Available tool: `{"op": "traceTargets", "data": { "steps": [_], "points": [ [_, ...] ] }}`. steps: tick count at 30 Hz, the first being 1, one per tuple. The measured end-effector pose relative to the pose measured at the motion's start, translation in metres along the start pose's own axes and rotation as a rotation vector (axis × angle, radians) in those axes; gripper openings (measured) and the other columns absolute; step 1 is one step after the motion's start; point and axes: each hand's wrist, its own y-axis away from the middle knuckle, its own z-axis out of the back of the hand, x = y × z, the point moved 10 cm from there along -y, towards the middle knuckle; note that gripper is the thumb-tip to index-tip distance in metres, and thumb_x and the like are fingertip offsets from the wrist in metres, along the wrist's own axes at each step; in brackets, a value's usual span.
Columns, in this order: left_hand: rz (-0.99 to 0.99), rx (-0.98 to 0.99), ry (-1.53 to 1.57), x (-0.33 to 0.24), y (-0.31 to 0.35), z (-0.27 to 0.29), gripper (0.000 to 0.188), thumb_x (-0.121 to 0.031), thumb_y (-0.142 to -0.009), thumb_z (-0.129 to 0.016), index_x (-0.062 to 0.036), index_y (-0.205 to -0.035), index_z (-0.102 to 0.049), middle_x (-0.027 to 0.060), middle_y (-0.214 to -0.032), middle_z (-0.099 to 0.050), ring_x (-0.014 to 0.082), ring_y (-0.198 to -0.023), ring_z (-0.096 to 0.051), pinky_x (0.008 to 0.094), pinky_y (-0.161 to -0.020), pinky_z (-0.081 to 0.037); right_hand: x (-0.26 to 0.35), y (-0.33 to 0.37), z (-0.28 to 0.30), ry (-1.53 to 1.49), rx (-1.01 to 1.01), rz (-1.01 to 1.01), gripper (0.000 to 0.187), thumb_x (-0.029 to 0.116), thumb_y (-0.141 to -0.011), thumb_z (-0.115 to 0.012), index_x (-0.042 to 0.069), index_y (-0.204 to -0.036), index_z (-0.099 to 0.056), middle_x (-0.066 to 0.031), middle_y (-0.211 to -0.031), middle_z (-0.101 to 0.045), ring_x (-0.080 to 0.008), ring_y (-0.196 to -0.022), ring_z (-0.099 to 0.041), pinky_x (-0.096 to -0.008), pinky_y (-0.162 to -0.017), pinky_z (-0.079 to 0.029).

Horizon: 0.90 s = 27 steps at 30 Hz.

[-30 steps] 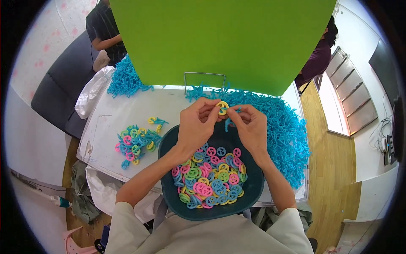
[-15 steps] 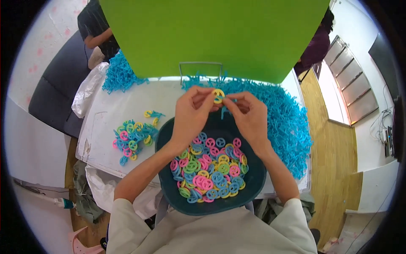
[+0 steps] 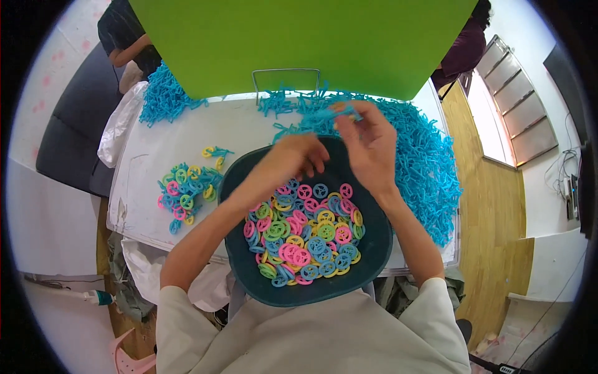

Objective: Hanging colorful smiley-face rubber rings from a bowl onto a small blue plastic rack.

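Note:
My left hand is over the far left part of a dark green tub, smeared by motion, so its grip is unclear. Many small plastic wheels in pink, blue, yellow and green lie in the tub. Beyond the tub's far rim, my right hand has its fingers closed on a blue plastic piece, partly blurred. Right behind and beside that hand spreads a big heap of blue plastic pieces. Left of the tub sits a small pile of wheels joined with blue pieces.
The white table carries another blue heap at its far left. A green panel with a metal wire stand rises behind. Two other people are partly visible beyond it, one in a dark shirt and one in maroon.
My hands have come apart. The left moved down toward the tub, the right up to the blue heap. The yellow wheel formerly between them no longer shows clearly. The view shifted slightly.

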Motion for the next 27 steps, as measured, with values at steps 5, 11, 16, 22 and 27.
{"op": "traceTargets", "data": {
  "steps": [5,11,16,22,27],
  "points": [
    [-0.886,0.181,-0.934,-0.026,0.041,-0.098,0.02,-0.016,-0.078,-0.066,-0.0078,-0.096,-0.068,0.0057,-0.097,-0.062,0.0261,-0.089,-0.058,0.0371,-0.078,-0.05,-0.031,0.004,0.002,-0.528,-0.138,-0.43,0.018,0.004,-0.091,-0.061,-0.002,-0.108,-0.059,-0.0054,-0.085,-0.062,-0.0108,-0.079,-0.058,-0.0245,-0.074,-0.048],
    [-0.792,0.408,-1.195,0.0,0.031,-0.118,0.029,-0.007,-0.072,-0.065,-0.0078,-0.1,-0.065,0.009,-0.096,-0.06,0.0277,-0.095,-0.059,0.0373,-0.077,-0.052,-0.035,0.007,-0.001,-0.4,-0.058,-0.449,0.016,0.007,-0.091,-0.063,-0.001,-0.105,-0.06,-0.0043,-0.084,-0.061,-0.0095,-0.076,-0.057,-0.0231,-0.07,-0.047],
    [-0.774,-0.028,-0.898,-0.047,0.02,-0.059,0.017,-0.004,-0.08,-0.062,-0.0044,-0.097,-0.063,0.0103,-0.094,-0.062,0.0276,-0.082,-0.062,0.035,-0.069,-0.052,-0.045,0.008,0.007,-0.355,-0.133,-0.418,0.016,0.007,-0.091,-0.064,-0.001,-0.103,-0.06,-0.003,-0.084,-0.062,-0.0073,-0.075,-0.057,-0.0218,-0.068,-0.047],
    [-0.515,-0.356,0.032,-0.061,0.024,0.038,0.018,-0.013,-0.093,-0.06,-0.0004,-0.106,-0.057,0.0064,-0.091,-0.063,0.0112,-0.078,-0.062,0.025,-0.065,-0.056,-0.036,0.006,0.015,-0.034,-0.084,-0.426,0.013,0.009,-0.088,-0.067,0.0,-0.097,-0.063,-0.0017,-0.085,-0.063,-0.0058,-0.076,-0.057,-0.0218,-0.068,-0.046],
    [-0.468,-0.388,0.007,-0.058,0.026,0.04,0.017,-0.013,-0.095,-0.058,0.0015,-0.103,-0.056,0.0086,-0.094,-0.063,0.015,-0.081,-0.064,0.0275,-0.07,-0.058,-0.031,0.005,0.003,0.021,0.007,-0.356,0.012,0.009,-0.085,-0.069,0.0,-0.092,-0.063,-0.0017,-0.085,-0.063,-0.0074,-0.077,-0.058,-0.0226,-0.07,-0.046]
  ]
}}
